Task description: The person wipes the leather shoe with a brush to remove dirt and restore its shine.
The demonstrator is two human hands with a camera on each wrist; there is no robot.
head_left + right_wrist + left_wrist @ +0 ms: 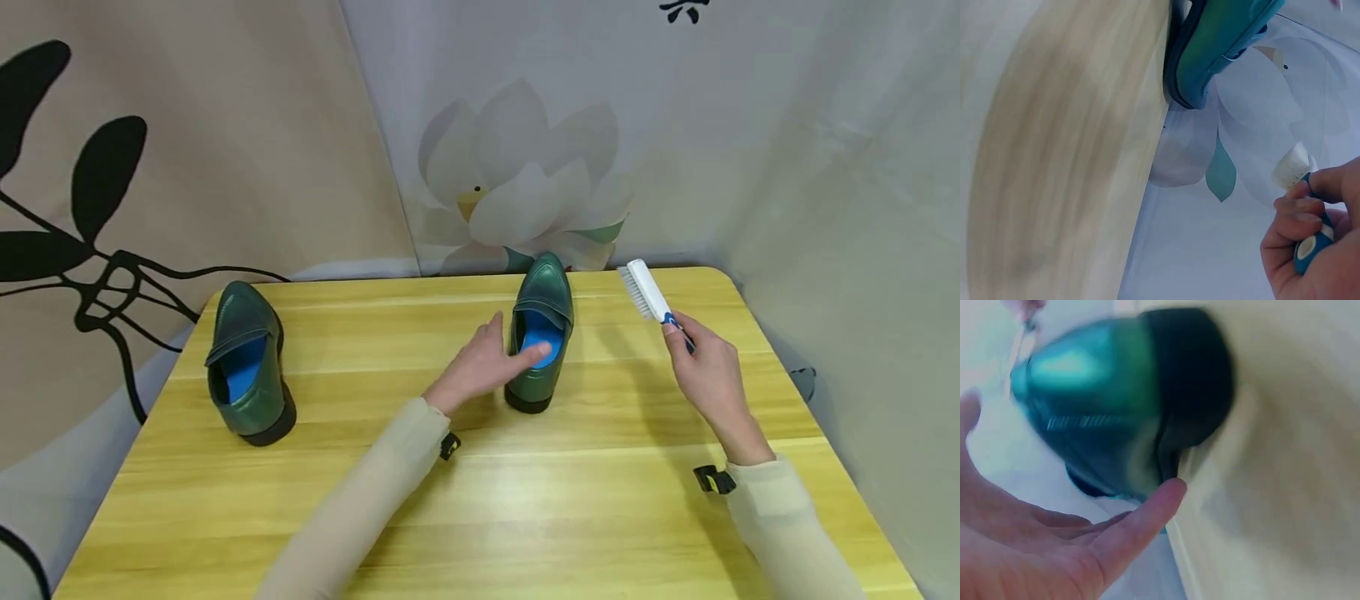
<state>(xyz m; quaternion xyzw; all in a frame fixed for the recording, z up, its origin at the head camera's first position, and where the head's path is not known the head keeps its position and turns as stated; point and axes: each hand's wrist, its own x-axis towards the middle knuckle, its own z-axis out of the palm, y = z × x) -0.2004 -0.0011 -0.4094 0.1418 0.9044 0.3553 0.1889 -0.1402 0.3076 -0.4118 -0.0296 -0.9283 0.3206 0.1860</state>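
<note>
A green loafer [545, 283] with a blue insole stands on the table, toe toward the wall. Beside its left side is my left hand [483, 364], thumb over the shoe opening and fingers spread. In the left wrist view the loafer's heel [1129, 375] faces that hand [1085, 544], whose fingers are extended; whether they touch is unclear. My right hand [705, 367] grips a brush [649, 292] by its blue and white handle, bristles facing left, held up right of the shoe. The right wrist view shows curled fingers [1294, 225] around the handle.
A second green loafer [251, 367] stands at the table's left side. The wooden table [480, 517] has rounded back corners and meets a printed curtain [525, 167] behind. Black straps sit at both sleeve cuffs.
</note>
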